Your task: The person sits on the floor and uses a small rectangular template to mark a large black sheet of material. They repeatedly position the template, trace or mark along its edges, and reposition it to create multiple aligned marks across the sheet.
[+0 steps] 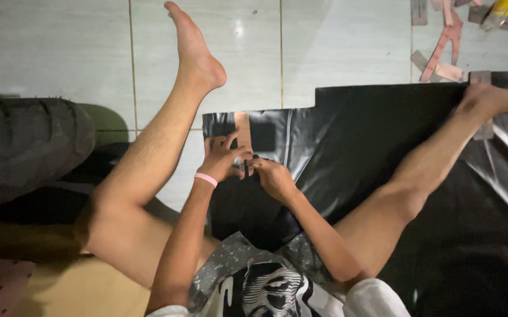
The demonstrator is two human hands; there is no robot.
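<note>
A person sits on a pale tiled floor (54,53) with bare legs spread, and both hands meet over the near left corner of a large glossy black plastic sheet (371,141) that spreads from the middle of the scene off to the right. The left hand (223,157), which has a pink band (206,179) at its wrist, rests flat on the sheet's edge with fingers spread, just beside a narrow tan cardboard strip (243,129) that lies on the black surface. The right hand (273,177) is curled, its fingers pinched together on the sheet where it touches the left hand's fingertips; whether a small tool sits in that pinch cannot be told. The left leg stretches far across the tiles, its foot (195,53) off the sheet, while the right foot (488,100) rests on the sheet's far right edge. At the left lies a dark rubber tyre (25,147), well apart from the hands. In the far right corner lie loose tan cardboard offcuts (444,53) on the tiles, beyond the sheet's edge.
</note>
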